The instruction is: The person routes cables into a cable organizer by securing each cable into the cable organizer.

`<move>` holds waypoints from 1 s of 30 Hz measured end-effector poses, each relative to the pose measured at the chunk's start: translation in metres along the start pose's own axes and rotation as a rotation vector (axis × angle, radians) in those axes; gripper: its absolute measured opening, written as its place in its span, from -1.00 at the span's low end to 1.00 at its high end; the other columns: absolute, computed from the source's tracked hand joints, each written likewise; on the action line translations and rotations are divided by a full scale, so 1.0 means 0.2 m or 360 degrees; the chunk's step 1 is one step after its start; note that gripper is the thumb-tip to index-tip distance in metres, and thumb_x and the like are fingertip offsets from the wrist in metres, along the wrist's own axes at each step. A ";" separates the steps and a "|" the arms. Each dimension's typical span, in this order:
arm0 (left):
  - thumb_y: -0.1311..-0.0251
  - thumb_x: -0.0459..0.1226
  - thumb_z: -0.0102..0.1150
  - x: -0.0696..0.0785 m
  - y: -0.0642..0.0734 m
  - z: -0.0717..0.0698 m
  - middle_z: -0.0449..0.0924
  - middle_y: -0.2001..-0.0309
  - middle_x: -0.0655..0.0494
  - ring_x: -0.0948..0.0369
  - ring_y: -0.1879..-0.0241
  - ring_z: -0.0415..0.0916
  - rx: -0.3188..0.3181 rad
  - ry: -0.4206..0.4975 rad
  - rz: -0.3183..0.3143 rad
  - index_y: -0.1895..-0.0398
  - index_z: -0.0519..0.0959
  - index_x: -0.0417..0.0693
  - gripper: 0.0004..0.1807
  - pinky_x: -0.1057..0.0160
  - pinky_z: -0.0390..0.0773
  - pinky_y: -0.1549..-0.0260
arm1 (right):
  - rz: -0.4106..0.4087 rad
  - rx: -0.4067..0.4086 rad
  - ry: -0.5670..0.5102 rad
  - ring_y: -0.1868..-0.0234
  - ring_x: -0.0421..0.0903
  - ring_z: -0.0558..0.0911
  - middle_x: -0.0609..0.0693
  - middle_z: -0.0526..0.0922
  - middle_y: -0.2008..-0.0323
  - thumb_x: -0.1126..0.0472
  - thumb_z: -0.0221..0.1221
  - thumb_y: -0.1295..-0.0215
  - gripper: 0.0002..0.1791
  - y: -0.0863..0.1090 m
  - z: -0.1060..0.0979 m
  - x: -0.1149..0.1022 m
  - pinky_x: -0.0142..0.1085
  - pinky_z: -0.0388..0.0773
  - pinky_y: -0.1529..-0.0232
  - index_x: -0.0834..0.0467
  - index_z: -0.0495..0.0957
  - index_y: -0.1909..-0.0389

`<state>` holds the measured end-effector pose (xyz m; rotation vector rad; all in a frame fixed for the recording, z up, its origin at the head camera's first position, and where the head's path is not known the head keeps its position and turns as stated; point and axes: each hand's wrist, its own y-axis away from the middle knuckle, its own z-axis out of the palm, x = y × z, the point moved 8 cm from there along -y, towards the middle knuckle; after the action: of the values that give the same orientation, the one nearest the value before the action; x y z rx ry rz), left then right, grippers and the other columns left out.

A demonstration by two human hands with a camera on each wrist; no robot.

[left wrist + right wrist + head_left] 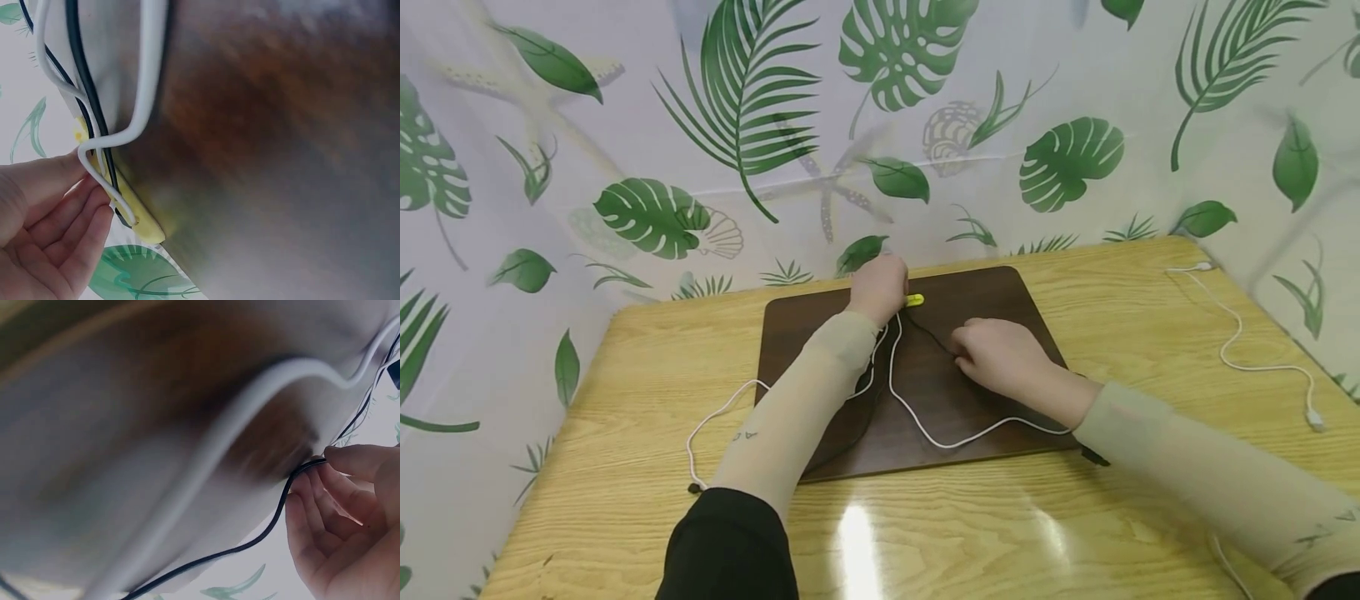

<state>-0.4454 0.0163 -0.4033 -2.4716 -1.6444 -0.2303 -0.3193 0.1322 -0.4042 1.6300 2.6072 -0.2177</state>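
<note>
At the back of a dark brown board (985, 304), my left hand (878, 287) holds a yellow cable holder (914, 300), mostly covered by that hand in the head view. The left wrist view has thumb and fingertips at the strip (145, 230), where white cables (128, 131) and black cables (94, 100) run across it. Over the board's right half, my right hand (1000, 354) pinches a black cable (931, 335) between thumb and fingers, and this cable leads back to the holder. A white cable (917, 421) curves forward over the board and passes beneath my right wrist.
The board lies on a light wooden table (647, 375) against a leaf-patterned cloth (790, 167). Another white cable (1232, 333) lies along the table's right side. Left of the board, a white cable loop (692, 442) ends near a small black piece (694, 488).
</note>
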 end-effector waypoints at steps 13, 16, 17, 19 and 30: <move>-0.25 -0.29 0.50 0.03 0.04 0.01 0.78 0.36 0.05 0.08 0.32 0.70 0.0039 0.0019 0.0026 0.56 0.62 -0.04 -0.73 0.06 0.73 0.19 | 0.0013 -0.0025 0.0008 0.46 -0.10 0.61 0.00 0.68 0.43 0.33 0.38 -0.28 -0.83 0.10 0.00 0.08 -0.16 0.59 0.41 0.11 0.60 0.45; -0.22 -0.27 0.54 0.03 0.05 0.02 0.80 0.34 0.05 0.08 0.30 0.73 0.0051 0.0005 0.0033 0.53 0.67 -0.06 -0.77 0.06 0.74 0.19 | -0.0011 -0.0036 -0.0005 0.47 -0.12 0.60 -0.01 0.69 0.43 0.34 0.38 -0.29 -0.83 0.12 0.01 0.05 -0.17 0.61 0.40 0.12 0.61 0.44; -0.21 -0.27 0.55 0.03 0.05 0.02 0.80 0.33 0.05 0.08 0.29 0.74 0.0051 0.0002 0.0034 0.52 0.69 -0.07 -0.78 0.07 0.75 0.19 | -0.0017 -0.0039 -0.0007 0.47 -0.13 0.60 -0.02 0.68 0.43 0.33 0.39 -0.30 -0.83 0.12 0.02 0.05 -0.18 0.61 0.40 0.11 0.61 0.44; -0.19 -0.26 0.57 0.02 0.04 0.03 0.81 0.30 0.05 0.07 0.26 0.76 0.0050 -0.0005 0.0029 0.49 0.71 -0.07 -0.80 0.06 0.75 0.17 | -0.0025 -0.0037 -0.0004 0.47 -0.14 0.58 -0.03 0.67 0.44 0.32 0.40 -0.30 -0.81 0.13 0.02 0.03 -0.18 0.60 0.40 0.10 0.59 0.45; -0.21 -0.25 0.56 0.04 0.06 0.03 0.82 0.25 0.02 0.04 0.20 0.77 0.0065 -0.0013 0.0063 0.36 0.77 -0.12 -0.86 0.04 0.75 0.13 | -0.0035 -0.0084 -0.0009 0.48 -0.20 0.47 -0.12 0.55 0.45 0.03 0.54 -0.22 -0.69 0.17 0.05 -0.01 -0.30 0.44 0.43 0.05 0.58 0.40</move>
<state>-0.4300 0.0203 -0.4073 -2.4753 -1.5855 -0.1798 -0.2883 0.1425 -0.4162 1.5827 2.6042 -0.1536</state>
